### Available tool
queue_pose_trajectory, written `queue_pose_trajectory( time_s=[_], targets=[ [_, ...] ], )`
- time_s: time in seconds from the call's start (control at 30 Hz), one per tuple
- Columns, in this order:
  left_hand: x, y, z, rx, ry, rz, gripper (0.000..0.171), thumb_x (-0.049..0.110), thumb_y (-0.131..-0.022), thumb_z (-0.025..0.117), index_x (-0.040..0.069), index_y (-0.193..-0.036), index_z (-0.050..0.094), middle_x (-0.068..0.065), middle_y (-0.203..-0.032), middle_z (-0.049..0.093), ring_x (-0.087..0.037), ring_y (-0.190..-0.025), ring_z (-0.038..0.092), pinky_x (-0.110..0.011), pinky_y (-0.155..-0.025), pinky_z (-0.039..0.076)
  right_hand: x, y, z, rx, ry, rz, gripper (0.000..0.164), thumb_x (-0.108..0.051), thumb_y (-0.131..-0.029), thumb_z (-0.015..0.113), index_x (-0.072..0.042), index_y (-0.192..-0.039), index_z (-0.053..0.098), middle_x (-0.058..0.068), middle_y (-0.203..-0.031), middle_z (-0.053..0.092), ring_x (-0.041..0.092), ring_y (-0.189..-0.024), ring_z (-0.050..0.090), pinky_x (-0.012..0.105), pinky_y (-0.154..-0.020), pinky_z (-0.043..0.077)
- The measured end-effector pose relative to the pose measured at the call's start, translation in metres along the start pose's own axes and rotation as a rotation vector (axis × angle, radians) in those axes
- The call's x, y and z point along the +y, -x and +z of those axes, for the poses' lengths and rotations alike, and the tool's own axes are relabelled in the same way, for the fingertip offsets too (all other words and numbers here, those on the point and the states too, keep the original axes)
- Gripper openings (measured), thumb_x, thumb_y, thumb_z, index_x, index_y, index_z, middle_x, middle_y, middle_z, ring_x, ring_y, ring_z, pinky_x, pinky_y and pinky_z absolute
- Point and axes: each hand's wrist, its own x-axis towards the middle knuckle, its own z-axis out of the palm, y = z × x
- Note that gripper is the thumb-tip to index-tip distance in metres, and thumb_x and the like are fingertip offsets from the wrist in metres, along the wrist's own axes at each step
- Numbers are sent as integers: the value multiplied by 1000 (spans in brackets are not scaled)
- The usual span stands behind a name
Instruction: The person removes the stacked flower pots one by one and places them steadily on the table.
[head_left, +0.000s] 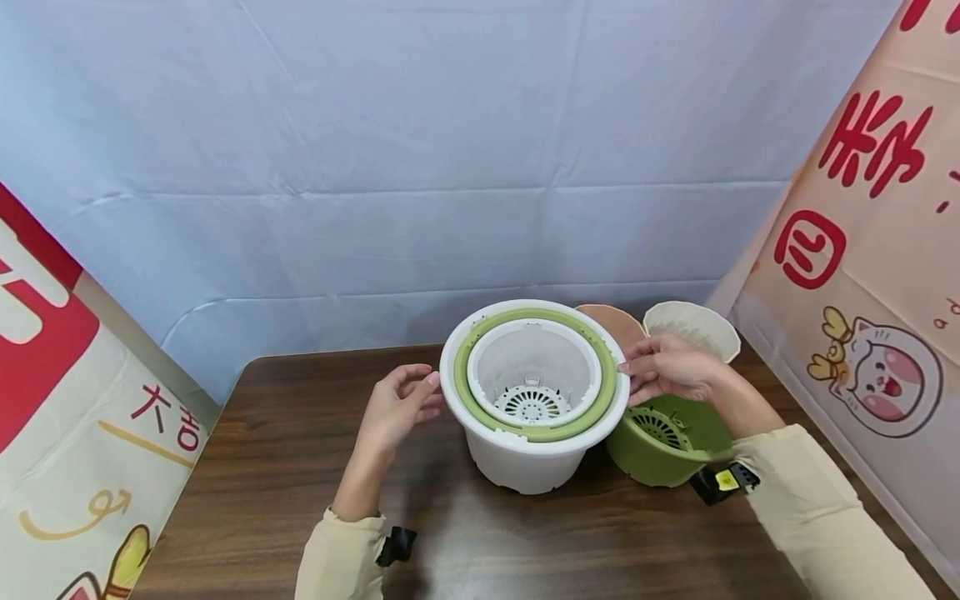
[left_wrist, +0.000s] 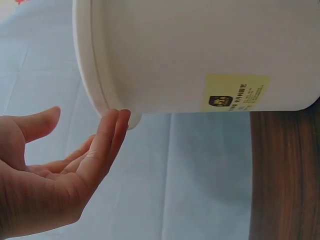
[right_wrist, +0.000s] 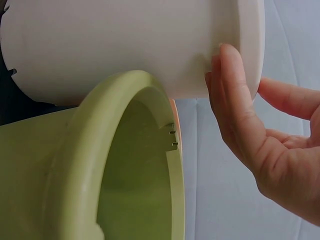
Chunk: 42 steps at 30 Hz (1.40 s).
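A large white plastic flowerpot (head_left: pixel 517 467) stands near the table's middle, with a green pot (head_left: pixel 558 433) nested inside it and a smaller white pot (head_left: pixel 517 358) inside that. Slots pierce the innermost pot's bottom. My left hand (head_left: pixel 401 408) is at the outer pot's left side; in the left wrist view two fingertips touch beneath the rim, while the thumb is apart from it. On the opposite side my right hand (head_left: pixel 671 367) pinches the rim, thumb at its edge and fingers against the outer wall. A yellow label (left_wrist: pixel 235 95) shows on the outer pot's wall.
Another green pot (head_left: pixel 652 467) stands close on the right, below my right hand. Behind it are a brownish-orange pot (head_left: pixel 611 321) and a cream pot with a wavy rim (head_left: pixel 693 325). A pale cloth (head_left: pixel 360 250) hangs behind the wooden table (head_left: pixel 285 467); printed cloths hang on both sides.
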Motion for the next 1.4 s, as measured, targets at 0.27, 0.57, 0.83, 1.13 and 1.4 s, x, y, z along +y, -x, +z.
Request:
queue_pose_trajectory(
  time_s=[0.27, 0.57, 0.83, 1.13, 1.4],
  targets=[
    [8, 3, -1, 21, -41, 6, 30, 12, -90, 59, -3, -115, 54, -22, -106, 60, -29, -93, 62, -40, -79, 52, 0, 1, 1, 19, 8, 5, 32, 6, -91, 42, 23, -115, 31, 14, -82, 59, 21, -70, 62, 36, -71, 55],
    [17, 6, -3, 21, -150, 79, 29, 12, -89, 61, -3, -112, 57, -19, -109, 59, -28, -99, 58, -34, -79, 53, 1, 1, 1, 20, 8, 1, 28, 5, -91, 43, 21, -112, 34, 14, -81, 59, 21, -69, 62, 37, -70, 55],
    [24, 5, -4, 28, -240, 95, 27, 15, -87, 63, 1, -109, 60, -14, -108, 61, -24, -101, 58, -32, -78, 53, 0, 1, 1, 32, 11, 3, 28, 5, -91, 42, 21, -112, 33, 14, -81, 58, 22, -69, 62, 37, -70, 55],
    [30, 6, -1, -24, -366, 121, 28, 19, -87, 63, 3, -110, 61, -9, -107, 62, -23, -100, 59, -36, -80, 51, 0, 1, 2, 42, 13, 7, 28, 6, -90, 43, 21, -112, 34, 14, -77, 55, 21, -69, 62, 37, -70, 55],
    [32, 5, 4, -95, -447, 137, 27, 20, -88, 62, 5, -109, 61, -7, -109, 61, -23, -105, 57, -39, -84, 49, 0, 1, 3, 43, 13, 8, 28, 5, -91, 43, 21, -112, 34, 13, -74, 53, 22, -69, 62, 37, -71, 55]
  ],
)
